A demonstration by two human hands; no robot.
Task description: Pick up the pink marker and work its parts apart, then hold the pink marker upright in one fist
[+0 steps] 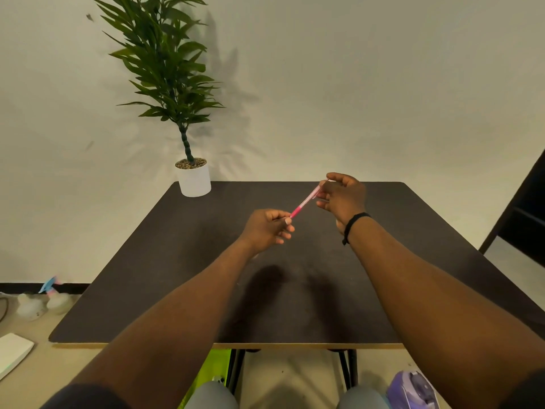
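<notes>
While both hands (267,227) (342,196) pinch its ends, pink pen (305,202) slants up-right.

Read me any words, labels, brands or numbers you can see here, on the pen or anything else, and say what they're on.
None can be read.
The pink pen, held between the left hand and right hand, shows no legible print.
The white plant pot is plain.
The purple object on the floor is too blurred to tell.

This looks like a plain room in a home or small office: a dark table (206,276) against a bare wall (383,84), a potted plant (193,175), spray bottles (44,302) on the floor.
</notes>
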